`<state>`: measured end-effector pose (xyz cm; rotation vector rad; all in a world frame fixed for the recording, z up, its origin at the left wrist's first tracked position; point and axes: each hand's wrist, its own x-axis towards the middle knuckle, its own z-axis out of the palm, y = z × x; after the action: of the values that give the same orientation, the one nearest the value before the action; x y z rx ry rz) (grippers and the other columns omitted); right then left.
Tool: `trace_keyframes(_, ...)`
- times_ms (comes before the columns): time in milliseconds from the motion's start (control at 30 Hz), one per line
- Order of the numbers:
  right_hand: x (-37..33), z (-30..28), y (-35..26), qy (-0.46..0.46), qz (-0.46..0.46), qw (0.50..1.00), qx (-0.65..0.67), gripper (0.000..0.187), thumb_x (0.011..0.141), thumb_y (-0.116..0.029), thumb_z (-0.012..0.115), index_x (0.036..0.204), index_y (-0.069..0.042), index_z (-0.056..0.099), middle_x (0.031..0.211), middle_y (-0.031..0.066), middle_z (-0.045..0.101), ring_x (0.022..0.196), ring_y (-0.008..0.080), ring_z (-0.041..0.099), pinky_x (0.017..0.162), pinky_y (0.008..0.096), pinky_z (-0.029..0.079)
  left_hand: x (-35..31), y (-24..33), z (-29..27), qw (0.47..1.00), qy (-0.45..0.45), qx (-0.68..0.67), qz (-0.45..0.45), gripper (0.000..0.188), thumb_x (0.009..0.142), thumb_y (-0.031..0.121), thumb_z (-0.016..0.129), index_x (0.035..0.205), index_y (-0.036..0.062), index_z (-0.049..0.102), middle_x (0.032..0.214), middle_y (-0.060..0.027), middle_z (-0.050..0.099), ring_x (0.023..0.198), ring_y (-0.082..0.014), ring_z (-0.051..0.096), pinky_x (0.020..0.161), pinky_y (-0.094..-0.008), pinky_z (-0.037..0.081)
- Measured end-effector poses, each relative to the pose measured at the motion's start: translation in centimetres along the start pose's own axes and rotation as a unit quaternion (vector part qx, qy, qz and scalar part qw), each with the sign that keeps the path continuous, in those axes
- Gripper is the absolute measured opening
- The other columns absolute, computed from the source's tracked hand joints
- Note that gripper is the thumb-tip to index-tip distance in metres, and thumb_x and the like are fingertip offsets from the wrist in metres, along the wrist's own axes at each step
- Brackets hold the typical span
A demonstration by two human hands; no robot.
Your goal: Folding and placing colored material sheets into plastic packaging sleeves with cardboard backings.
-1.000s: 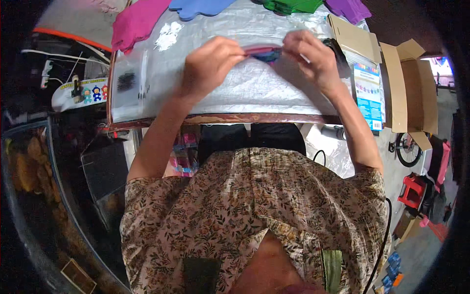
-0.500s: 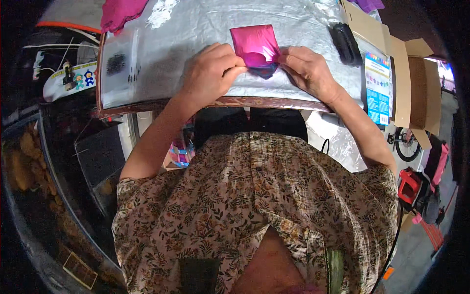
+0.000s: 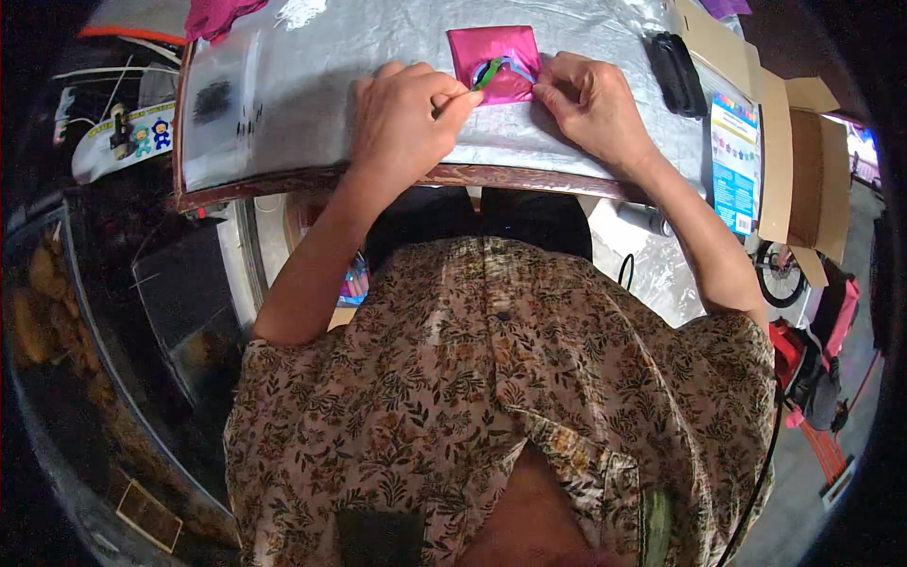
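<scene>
A shiny pink pouch (image 3: 482,44) lies on the silvery covered table (image 3: 307,104) in front of me. At its near part shows a green and blue curved strip (image 3: 488,72); whether it is the pouch's opening or something inside, I cannot make out. My left hand (image 3: 408,118) pinches the pouch by its left near corner, thumb against forefinger. On the opposite side my right hand (image 3: 597,109) grips the right edge between thumb and fingers. Both hands rest close to the tabletop, and the fingertips hide the pouch's corners.
A black case (image 3: 677,74) lies to the right, beside a blue and white printed package (image 3: 734,170). An open cardboard box (image 3: 777,142) stands at the right edge. Magenta cloth (image 3: 219,17) sits at the far left, and a clear plastic bag (image 3: 217,132) lies nearer.
The pouch's near edge, dark and folded before, now shows a green and blue strip over flat pink. My hands have shifted slightly away from me with it.
</scene>
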<state>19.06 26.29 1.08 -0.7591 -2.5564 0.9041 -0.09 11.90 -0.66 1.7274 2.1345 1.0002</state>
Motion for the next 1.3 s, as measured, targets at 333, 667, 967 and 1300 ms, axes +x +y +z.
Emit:
trace_keyframes(333,0.1,-0.5,0.0,-0.035,0.039,0.998,0.021,0.011,0.091,-0.007,0.069,0.089,0.004,0.067,0.071,0.0101,0.062,0.063,0.0109,0.053,0.061,0.0306,0.045,1.0,0.0,0.6,0.997,0.01,0.079,0.016,0.039,0.087,0.043,0.073,0.068,0.0088,0.072,0.07,-0.0071,0.068,0.077,-0.0302,0.061,0.077,-0.0454,0.042)
trace_keyframes(667,1.6,-0.3,1.2,-0.076,0.051,0.995,0.046,0.014,0.093,-0.011,0.071,0.085,0.001,0.069,0.065,0.0008,0.063,0.059,0.0098,0.052,0.056,0.0282,0.044,2.6,0.0,-0.8,0.991,-0.075,0.107,0.005,0.042,0.086,0.045,0.072,0.069,0.0059,0.072,0.065,-0.0167,0.066,0.067,-0.0378,0.067,0.069,-0.052,0.051)
trace_keyframes(967,1.1,-2.2,1.1,-0.034,0.184,0.975,0.12,0.006,0.091,-0.005,0.07,0.091,0.001,0.07,0.072,0.0047,0.066,0.066,0.012,0.061,0.062,0.0264,0.048,3.7,0.8,-0.9,0.978,-0.162,0.103,-0.081,0.042,0.085,0.047,0.073,0.073,0.0064,0.074,0.073,-0.0194,0.069,0.074,-0.0383,0.07,0.074,-0.05,0.054)
trace_keyframes(1300,-2.4,1.5,-1.3,0.035,-0.186,0.974,-0.123,0.037,0.081,0.007,0.067,0.117,0.0,0.069,0.114,0.0146,0.067,0.1,0.0319,0.066,0.086,0.0369,0.056,3.4,0.2,-0.2,0.988,-0.117,0.079,-0.066,0.047,0.085,0.047,0.074,0.066,0.0046,0.066,0.062,-0.0162,0.062,0.059,-0.0347,0.062,0.059,-0.0457,0.048)
